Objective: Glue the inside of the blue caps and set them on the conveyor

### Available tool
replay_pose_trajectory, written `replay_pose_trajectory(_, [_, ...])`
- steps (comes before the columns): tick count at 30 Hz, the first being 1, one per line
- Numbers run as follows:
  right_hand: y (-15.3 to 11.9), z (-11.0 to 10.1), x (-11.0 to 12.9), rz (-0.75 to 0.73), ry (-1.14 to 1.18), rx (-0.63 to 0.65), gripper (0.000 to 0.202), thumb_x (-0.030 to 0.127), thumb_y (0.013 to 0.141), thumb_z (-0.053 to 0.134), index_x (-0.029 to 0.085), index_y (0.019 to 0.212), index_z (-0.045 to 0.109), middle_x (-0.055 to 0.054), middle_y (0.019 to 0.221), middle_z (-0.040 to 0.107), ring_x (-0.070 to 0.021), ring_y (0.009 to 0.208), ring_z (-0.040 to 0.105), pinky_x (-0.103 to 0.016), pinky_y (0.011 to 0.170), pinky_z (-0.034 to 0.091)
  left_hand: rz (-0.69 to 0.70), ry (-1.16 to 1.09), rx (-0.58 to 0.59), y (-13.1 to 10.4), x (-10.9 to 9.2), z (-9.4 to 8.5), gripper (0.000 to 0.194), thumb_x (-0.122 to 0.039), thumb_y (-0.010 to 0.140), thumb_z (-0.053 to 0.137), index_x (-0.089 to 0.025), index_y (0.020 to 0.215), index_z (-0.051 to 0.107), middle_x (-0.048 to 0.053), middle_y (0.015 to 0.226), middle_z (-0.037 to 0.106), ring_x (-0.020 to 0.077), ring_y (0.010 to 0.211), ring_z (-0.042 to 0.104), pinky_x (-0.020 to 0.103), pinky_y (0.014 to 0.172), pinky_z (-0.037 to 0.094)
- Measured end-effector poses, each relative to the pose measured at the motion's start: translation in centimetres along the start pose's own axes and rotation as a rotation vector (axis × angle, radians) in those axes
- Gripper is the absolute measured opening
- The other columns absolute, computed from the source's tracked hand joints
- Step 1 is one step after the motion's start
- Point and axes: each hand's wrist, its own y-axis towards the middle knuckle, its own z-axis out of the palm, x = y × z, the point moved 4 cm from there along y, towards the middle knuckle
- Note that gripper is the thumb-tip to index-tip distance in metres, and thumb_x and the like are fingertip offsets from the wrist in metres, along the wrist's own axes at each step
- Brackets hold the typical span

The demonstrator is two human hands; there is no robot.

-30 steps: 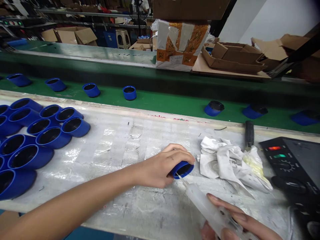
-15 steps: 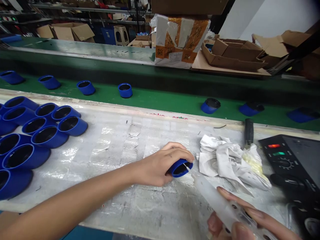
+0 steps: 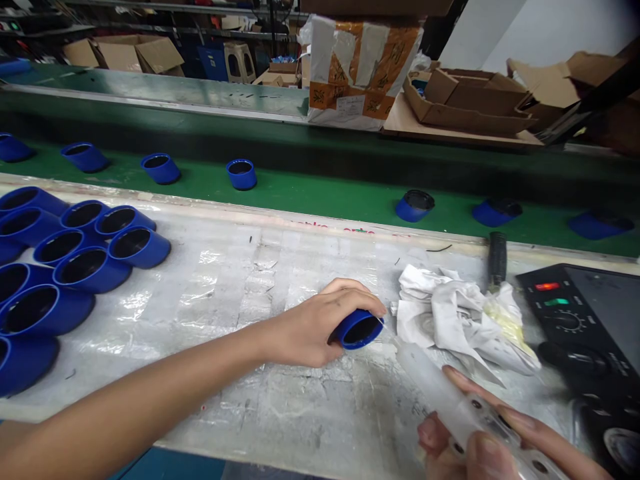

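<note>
The left hand (image 3: pixel 320 327) is closed around a blue cap (image 3: pixel 359 329) tipped on the desk (image 3: pixel 280 407), its mouth facing the syringe (image 3: pixel 450 407) clasped in the right hand (image 3: pixel 495 447), apparently mid-dispensing, so the tip needs steady aim inside the rim.

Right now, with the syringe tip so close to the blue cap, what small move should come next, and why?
Probably ease the syringe tip forward into the open mouth of the blue cap. The left hand holds the cap tilted toward the tip, and the right hand grips the syringe aimed at it, the tip just short of the rim.
</note>
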Motion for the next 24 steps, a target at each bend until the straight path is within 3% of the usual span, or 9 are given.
replay_pose_trajectory(3, [0.2, -1.7, -2.3, 0.043, 0.085, 0.079, 0.023, 0.035, 0.098, 0.081, 0.019, 0.11, 0.069, -0.01, 0.093, 0.079, -0.0227, 0.046, 0.065, -0.033, 0.033, 0.054, -0.008, 0.002, -0.001, 0.0, 0.0, 0.0, 0.059, -0.004, 0.082, 0.062, -0.027, 0.135, 0.052, 0.013, 0.142, 0.068, 0.0315, 0.144, 0.054, 0.053, 0.117, 0.05])
replay_pose_trajectory(6, [-0.1, -2.8, -3.5, 0.076, 0.042, 0.051, 0.029, 0.039, 0.096, 0.083, 0.019, 0.11, 0.068, -0.013, 0.098, 0.079, -0.025, 0.052, 0.069, -0.034, 0.036, 0.056, -0.019, -0.006, 0.0, 0.0, 0.0, 0.1, 0.06, -0.005, 0.082, 0.062, -0.028, 0.136, 0.052, 0.012, 0.143, 0.068, 0.0315, 0.145, 0.054, 0.053, 0.118, 0.05])
replay_pose_trajectory(12, [-1.1, -3.6, -4.8, 0.13, 0.041, 0.056, 0.033, 0.047, 0.099, 0.078, 0.018, 0.111, 0.071, -0.013, 0.095, 0.078, -0.0221, 0.05, 0.065, -0.036, 0.039, 0.06, -0.008, -0.008, -0.008, 0.0, -0.1, 0.0, 0.058, -0.004, 0.083, 0.062, -0.028, 0.135, 0.052, 0.012, 0.142, 0.068, 0.031, 0.145, 0.054, 0.052, 0.117, 0.05])
replay_pose_trajectory(18, [-1.6, -4.6, -6.1, 0.143, -0.037, 0.057, 0.031, 0.043, 0.094, 0.085, 0.018, 0.104, 0.069, -0.015, 0.102, 0.079, -0.0305, 0.065, 0.075, -0.035, 0.038, 0.059, -0.004, -0.002, -0.006, -0.1, -0.1, 0.0, 0.059, -0.003, 0.082, 0.061, -0.027, 0.136, 0.051, 0.012, 0.143, 0.067, 0.0305, 0.145, 0.053, 0.052, 0.118, 0.05])
replay_pose_trajectory(24, [-2.0, -4.9, -6.3, 0.135, -0.096, 0.033, 0.035, 0.044, 0.088, 0.091, 0.019, 0.098, 0.07, -0.014, 0.102, 0.079, -0.0262, 0.061, 0.073, -0.031, 0.041, 0.06, -0.02, 0.016, 0.001, 0.0, 0.0, 0.0, 0.06, -0.004, 0.081, 0.06, -0.028, 0.135, 0.051, 0.011, 0.143, 0.067, 0.0308, 0.146, 0.053, 0.053, 0.118, 0.051])
